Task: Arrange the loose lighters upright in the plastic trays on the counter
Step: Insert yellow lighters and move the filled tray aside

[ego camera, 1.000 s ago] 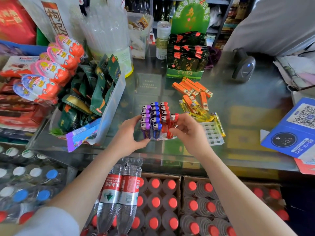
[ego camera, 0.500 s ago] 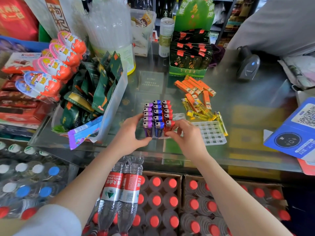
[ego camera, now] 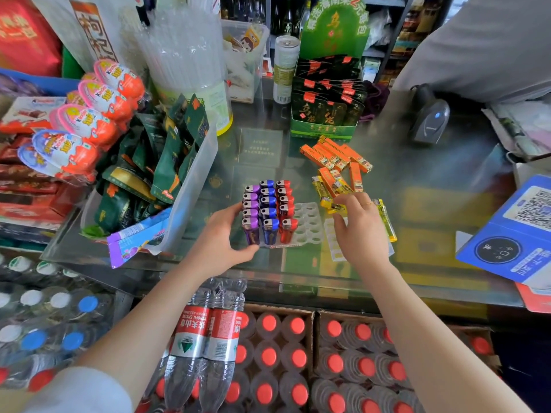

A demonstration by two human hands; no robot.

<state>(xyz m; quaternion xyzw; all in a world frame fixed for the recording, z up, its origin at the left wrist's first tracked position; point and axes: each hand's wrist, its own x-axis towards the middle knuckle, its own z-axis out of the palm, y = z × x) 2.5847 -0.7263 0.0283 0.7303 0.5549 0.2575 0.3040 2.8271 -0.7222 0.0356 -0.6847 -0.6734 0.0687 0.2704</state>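
A glass shop counter [ego camera: 432, 186] seen from above, with two bare forearms reaching onto it.

Near the front edge sits a clear plastic tray [ego camera: 308, 223] with round sockets. Its left part holds three rows of lighters standing upright, metal caps pointing up — a purple row [ego camera: 250, 210], a blue row [ego camera: 267, 207] and a red row [ego camera: 286, 204]. The rows run away from the viewer. The sockets on the tray's right side are unfilled.

The left hand [ego camera: 222, 236] cups the tray's left side, thumb at the front corner beside the nearest purple lighter, fingers curved against the purple row.

The right hand [ego camera: 359, 231] reaches past the tray to the right, palm down, fingers loosely bent, their tips on a yellow lighter [ego camera: 332, 205] lying flat; whether it is pinched cannot be told. Under this hand lies a second tray [ego camera: 335, 248], mostly covered.

More loose lighters lie flat on the glass — another yellow one [ego camera: 386, 219] just right of the hand, its long axis running away from the viewer, and a scattered orange group [ego camera: 335, 158] behind, mostly slanting from upper left to lower right.
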